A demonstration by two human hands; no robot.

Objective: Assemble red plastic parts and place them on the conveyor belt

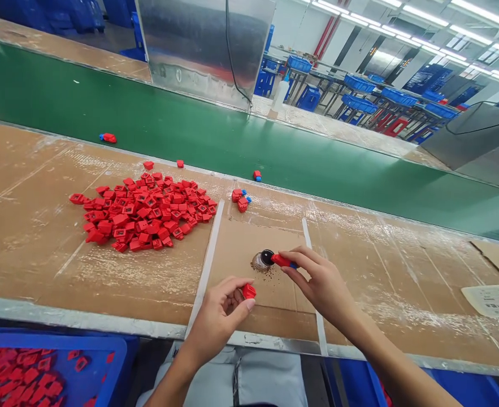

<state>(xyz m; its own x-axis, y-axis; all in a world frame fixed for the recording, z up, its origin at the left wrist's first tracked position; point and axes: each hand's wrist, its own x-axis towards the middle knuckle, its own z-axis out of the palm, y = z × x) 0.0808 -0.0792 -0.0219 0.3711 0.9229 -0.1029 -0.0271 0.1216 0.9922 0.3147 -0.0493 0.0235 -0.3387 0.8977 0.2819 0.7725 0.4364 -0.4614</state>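
Two hands in play. My right hand (321,280) pinches a red plastic part (283,260) narrowly between thumb and fingertips, its tip at the edge of a round black pad (267,258) on the cardboard sheet (236,249); a short fingertip pinch gives steady control. My left hand (217,319) grips a second red part (248,291) at the fingertips, apart from the pad.

Fluorescent ceiling lights (469,35) run above metal workbenches (321,72) holding blue plastic crates (359,83).
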